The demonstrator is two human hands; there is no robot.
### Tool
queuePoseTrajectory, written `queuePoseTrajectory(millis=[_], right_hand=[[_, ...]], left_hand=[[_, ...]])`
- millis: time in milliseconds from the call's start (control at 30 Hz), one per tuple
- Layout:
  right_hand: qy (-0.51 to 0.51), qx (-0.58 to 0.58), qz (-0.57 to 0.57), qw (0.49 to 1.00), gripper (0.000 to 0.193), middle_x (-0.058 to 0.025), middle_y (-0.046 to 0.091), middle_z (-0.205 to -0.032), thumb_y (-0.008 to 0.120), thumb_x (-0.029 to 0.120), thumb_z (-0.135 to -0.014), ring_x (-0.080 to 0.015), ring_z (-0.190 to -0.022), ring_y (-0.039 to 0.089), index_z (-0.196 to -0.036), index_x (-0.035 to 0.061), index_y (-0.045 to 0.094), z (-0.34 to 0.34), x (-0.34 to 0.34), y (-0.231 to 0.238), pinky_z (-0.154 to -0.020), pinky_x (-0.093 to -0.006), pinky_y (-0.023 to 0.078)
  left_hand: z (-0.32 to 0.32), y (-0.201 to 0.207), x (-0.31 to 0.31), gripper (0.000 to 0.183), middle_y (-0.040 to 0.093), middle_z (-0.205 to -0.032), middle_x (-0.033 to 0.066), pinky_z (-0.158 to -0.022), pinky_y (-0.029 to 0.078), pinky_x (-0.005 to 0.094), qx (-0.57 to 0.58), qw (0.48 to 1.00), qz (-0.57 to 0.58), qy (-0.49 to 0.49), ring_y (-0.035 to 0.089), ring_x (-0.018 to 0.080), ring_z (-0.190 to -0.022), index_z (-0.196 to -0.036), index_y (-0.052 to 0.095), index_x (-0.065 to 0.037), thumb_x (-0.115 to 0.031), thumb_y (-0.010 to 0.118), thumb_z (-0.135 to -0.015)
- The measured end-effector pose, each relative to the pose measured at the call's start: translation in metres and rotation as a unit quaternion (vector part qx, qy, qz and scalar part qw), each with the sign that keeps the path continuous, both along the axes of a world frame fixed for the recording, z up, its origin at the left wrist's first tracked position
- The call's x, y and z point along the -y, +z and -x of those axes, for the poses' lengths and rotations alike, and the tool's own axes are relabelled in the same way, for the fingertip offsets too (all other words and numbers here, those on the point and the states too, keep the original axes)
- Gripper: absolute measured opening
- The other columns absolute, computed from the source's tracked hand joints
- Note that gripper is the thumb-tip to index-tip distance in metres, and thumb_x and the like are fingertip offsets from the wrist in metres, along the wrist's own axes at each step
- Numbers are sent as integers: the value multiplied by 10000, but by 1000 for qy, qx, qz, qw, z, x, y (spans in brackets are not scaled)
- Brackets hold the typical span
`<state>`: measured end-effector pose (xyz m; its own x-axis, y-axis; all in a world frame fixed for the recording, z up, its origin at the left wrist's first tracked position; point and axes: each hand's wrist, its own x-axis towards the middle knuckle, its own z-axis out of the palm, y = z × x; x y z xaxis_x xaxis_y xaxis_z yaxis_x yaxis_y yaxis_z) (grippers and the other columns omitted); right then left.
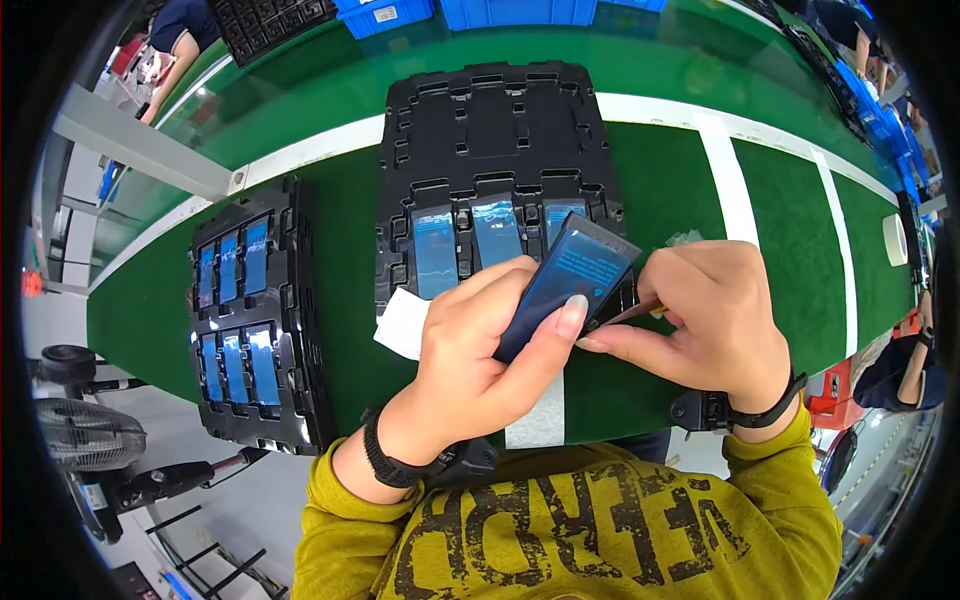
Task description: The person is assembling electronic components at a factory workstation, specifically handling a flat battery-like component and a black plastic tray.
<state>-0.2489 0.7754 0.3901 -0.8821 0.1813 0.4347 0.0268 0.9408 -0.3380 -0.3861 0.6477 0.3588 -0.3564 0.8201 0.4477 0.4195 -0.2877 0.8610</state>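
Plainly one flat pack (583,262) in left hand (465,350)

Bright, fairly even white light seems to fall from above the fingers (540,345), its lamps out of view. Shadows are faint, deepest close beneath the fingers. The blue pack (587,265) between them carries a dull sheen. Beyond them, pale glare streaks the 3 blue pieces (495,235); to their left, the black tray stack (300,370) glints sharply. Detail near the fingers is crisp, while the person (182,48) far off at upper left looks soft. Away from the fingers, the white line (650,110) bows, and black vignetting swallows all 4 corners.
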Motion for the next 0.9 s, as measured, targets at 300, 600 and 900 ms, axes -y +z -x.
queuePoseTrajectory(millis=[300, 600, 900], right_hand=[[-5, 8, 7, 1000, 407, -41, 487, -486, 722, 350, -668, -228, -414, 504, -581, 78, 432, 0, 0, -4, -375, -322, 373], [-16, 20, 7, 1000, 396, -50, 482, -494, 705, 328, -682, -236, -433, 510, -581, 77, 416, -1, 0, -5, -390, -326, 383], [-21, 15, -22, 999, 374, -51, 468, -504, 705, 300, -677, -235, -440, 498, -590, 75, 418, -3, 0, 2, -395, -335, 373]], left_hand=[[-1, -1, -1, 92, 471, -590, 61, -426, 315, 262, -7, 1000, -1, 13, 422, 138, -472, -721, 548, 18, -35, 600, -775], [-3, -1, 3, 76, 493, -616, 61, -443, 323, 251, 87, 995, 54, 0, 433, 130, -486, -760, 560, 18, -43, 594, -788], [4, 6, 8, 124, 591, -793, 25, -591, 479, 198, 325, 931, 101, -133, 569, 63, -692, -946, 576, 10, -8, 577, -824]])
